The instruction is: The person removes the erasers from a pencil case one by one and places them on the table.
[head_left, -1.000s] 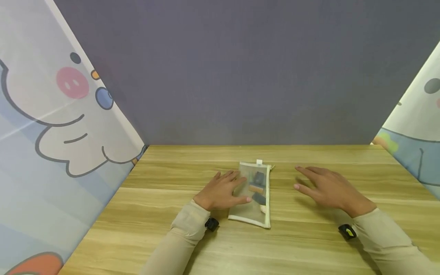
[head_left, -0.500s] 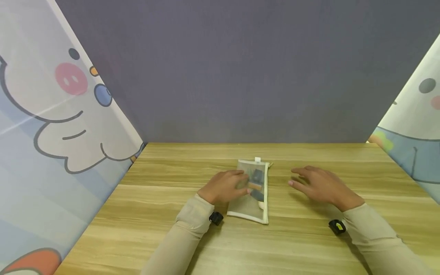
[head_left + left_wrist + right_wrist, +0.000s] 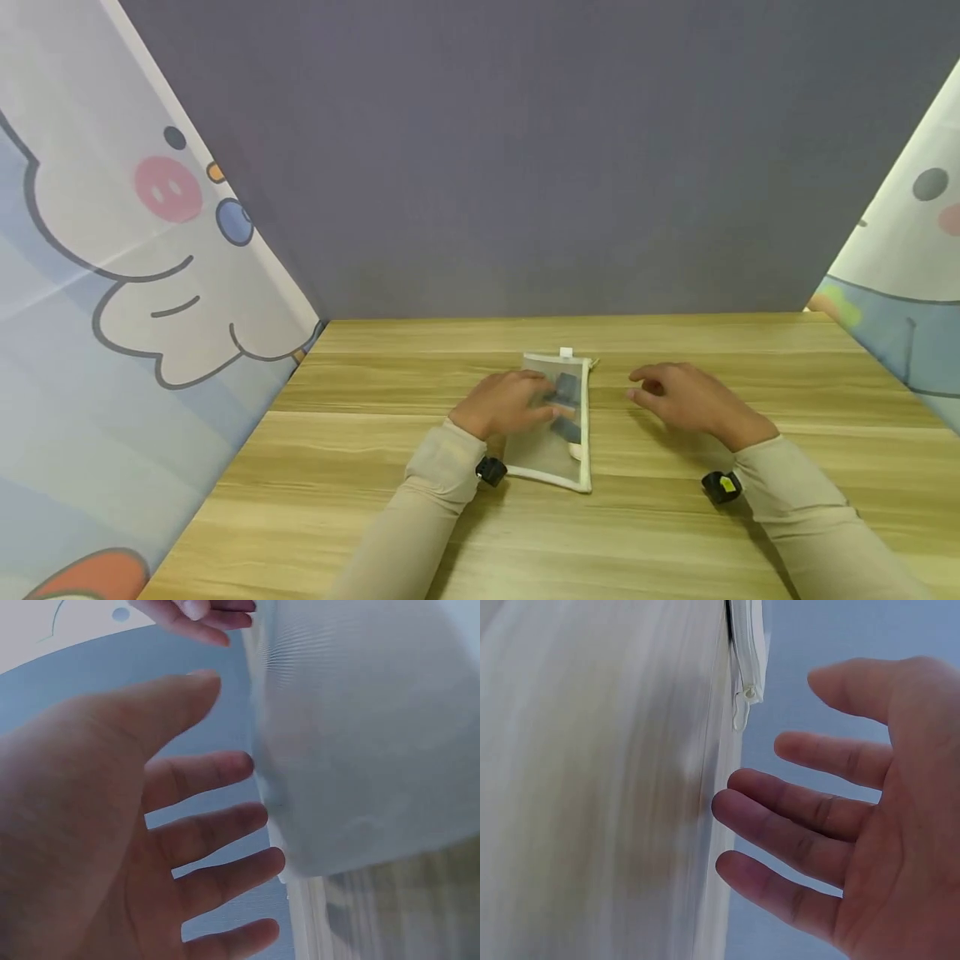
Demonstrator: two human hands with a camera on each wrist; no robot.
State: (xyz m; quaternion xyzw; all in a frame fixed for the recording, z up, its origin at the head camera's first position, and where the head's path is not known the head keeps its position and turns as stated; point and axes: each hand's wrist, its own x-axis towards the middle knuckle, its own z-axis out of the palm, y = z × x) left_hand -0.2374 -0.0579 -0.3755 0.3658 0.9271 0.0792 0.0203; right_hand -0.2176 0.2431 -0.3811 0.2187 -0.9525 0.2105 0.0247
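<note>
A translucent mesh zipper pouch (image 3: pixel 540 458) with cream edging lies flat on the wooden table. Dark grey blocky pieces (image 3: pixel 567 388), a tan strip and a small cream piece show through its right half. My left hand (image 3: pixel 504 403) is over the pouch's left half, thumb and fingers spread apart and gently bent, gripping nothing. In the left wrist view its fingertips overlap the edge of the pouch (image 3: pixel 367 765). To the right of the pouch my right hand (image 3: pixel 693 402) hovers with loosely bent fingers and holds nothing. The zipper pull (image 3: pixel 740 712) hangs at the pouch's top right corner.
The wood-grain table (image 3: pixel 360 467) runs back to a dark grey panel (image 3: pixel 555 167). Cartoon-printed sheets (image 3: pixel 67 400) flank it on the left and right. A small black camera (image 3: pixel 491 472) sits on the left wrist, another (image 3: pixel 722 487) on the right.
My left hand has shifted right, farther over the pouch. My right hand has come left, closer to the pouch, and its fingers are more bent. The pouch lies as before.
</note>
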